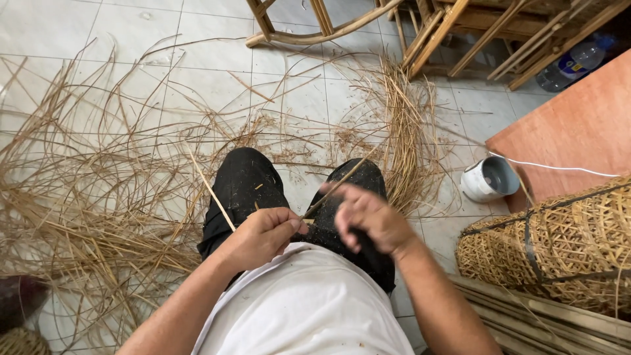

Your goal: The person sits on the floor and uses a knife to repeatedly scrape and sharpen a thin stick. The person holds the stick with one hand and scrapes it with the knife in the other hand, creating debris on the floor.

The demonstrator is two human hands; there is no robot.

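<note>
Two hands work one thin cane strip (328, 190) over the black-trousered knees (246, 187). From the head view, the left hand (263, 235) is closed around the strip's near end, steadying it, while the right hand (368, 220), blurred, curls beside it; its grip I cannot tell. Loose cane strands (85, 197) cover the tiled floor (197, 39); woven baskets (559, 246) lie near the floor's right edge.

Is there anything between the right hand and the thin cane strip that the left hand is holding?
Nothing visible. The left hand pinches the thin pale cane strip; the right hand, blurred, sits just beside it over the black trousers, with only open air between them.
</note>
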